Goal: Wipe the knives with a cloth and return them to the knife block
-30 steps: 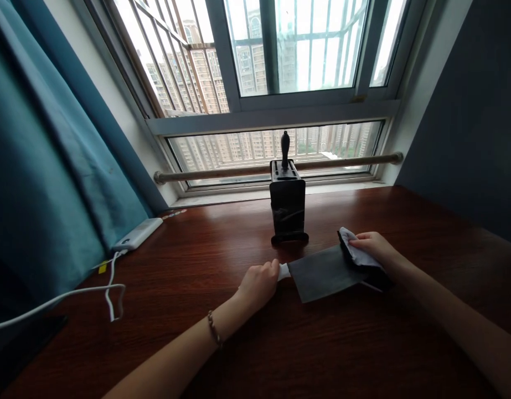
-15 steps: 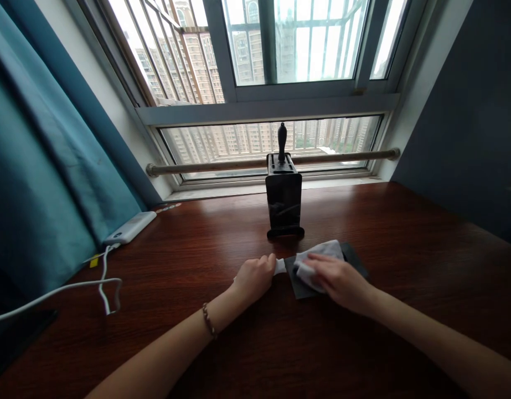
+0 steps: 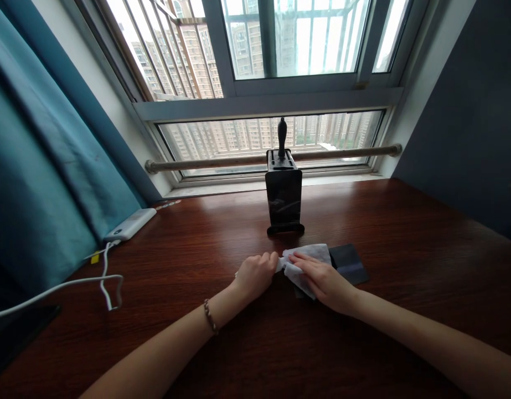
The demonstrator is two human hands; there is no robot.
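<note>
A cleaver with a broad dark blade (image 3: 349, 263) lies flat on the brown wooden table (image 3: 404, 233), its handle toward the left. My left hand (image 3: 257, 273) is closed round that handle, which is mostly hidden. My right hand (image 3: 321, 278) presses a white cloth (image 3: 307, 257) onto the blade close to the handle, fingers bent over the cloth. Only the blade's far right end shows past the cloth. A beaded bracelet sits on my left wrist.
A black knife block (image 3: 284, 202) with one dark handle sticking up stands just behind the hands. A white power bank (image 3: 129, 224) with a white cable (image 3: 72, 285) lies at the left by a teal curtain. A window with a rail runs along the back.
My right hand has slid the cloth leftward along the blade, from its right end to beside the handle. My left hand has kept hold of the handle.
</note>
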